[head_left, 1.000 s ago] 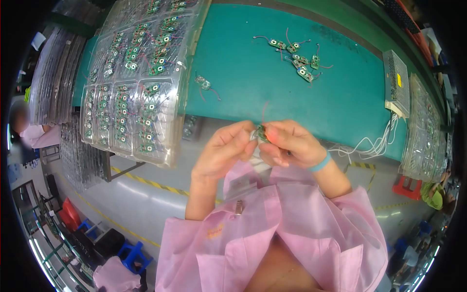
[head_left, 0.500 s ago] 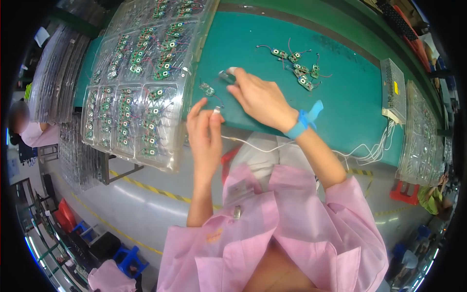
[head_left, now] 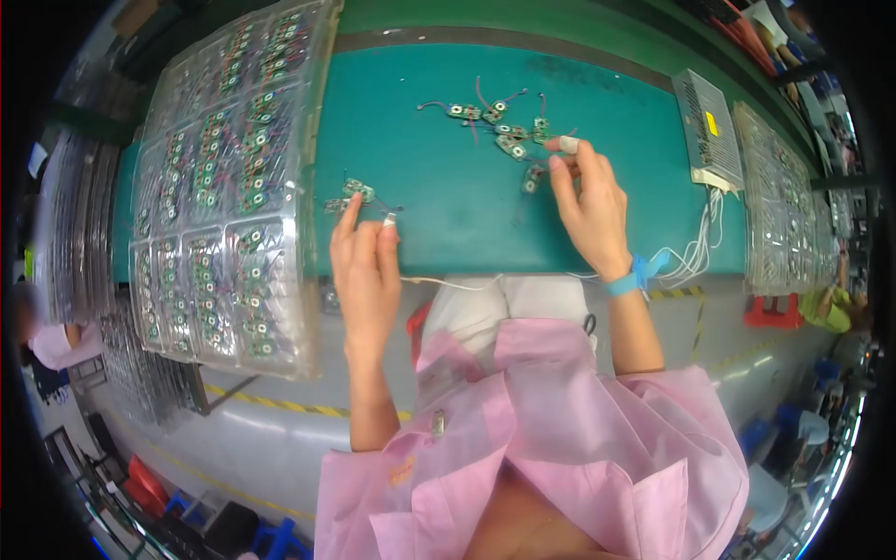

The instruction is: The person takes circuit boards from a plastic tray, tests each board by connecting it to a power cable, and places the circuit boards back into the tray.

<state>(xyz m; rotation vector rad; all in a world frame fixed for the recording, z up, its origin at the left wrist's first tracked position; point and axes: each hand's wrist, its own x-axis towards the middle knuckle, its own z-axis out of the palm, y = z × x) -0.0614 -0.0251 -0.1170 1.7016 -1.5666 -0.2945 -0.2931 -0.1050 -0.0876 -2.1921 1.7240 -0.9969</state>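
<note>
My left hand [head_left: 364,271] is at the left of the green work surface, fingers apart, with its index fingertip on a small green circuit board [head_left: 357,190]. Just left of that fingertip lies another circuit board [head_left: 335,204], partly overlapped. My right hand [head_left: 594,205] is bent with thumb and index finger close together. A blurred circuit board [head_left: 532,177] with thin wires hangs by those fingertips and appears pinched by its wires. Beyond it lies a loose group of wired circuit boards [head_left: 510,133]. White covers show on a fingertip of each hand, and a blue band circles my right wrist.
Clear plastic trays [head_left: 303,187] filled with circuit boards stand at the left, with stacked trays [head_left: 82,233] beyond. At the right are a metal power supply box [head_left: 698,126], white cables [head_left: 714,224] and another tray [head_left: 779,205]. Other people sit farther off.
My right hand has moved from beside my left hand rightward to the board group. A second board now lies by my left fingertip. The whole view has shifted.
</note>
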